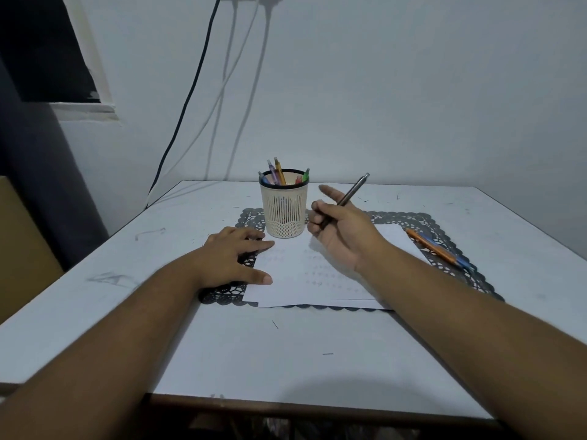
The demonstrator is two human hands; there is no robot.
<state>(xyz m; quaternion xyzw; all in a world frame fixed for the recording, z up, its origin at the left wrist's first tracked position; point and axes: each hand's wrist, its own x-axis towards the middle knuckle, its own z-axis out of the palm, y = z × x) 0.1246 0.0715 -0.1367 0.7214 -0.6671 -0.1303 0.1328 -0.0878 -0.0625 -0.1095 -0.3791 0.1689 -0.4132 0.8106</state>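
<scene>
Head view, scuffed white table (222, 344), lace mat (444, 230), pale wall (413, 90), cables (190, 90)

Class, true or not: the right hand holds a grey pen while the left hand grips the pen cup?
No: the head view shows the left hand flat on the paper, not gripping the pen cup. The right hand holds the grey pen.

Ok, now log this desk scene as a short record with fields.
left hand: flat, resting on the left edge of the paper and on the mat
right hand: raised over the paper, gripping a grey pen
pen cup: upright behind the paper, coloured pens inside
orange pen: lying on the mat, right of the paper
surface: white table
</scene>
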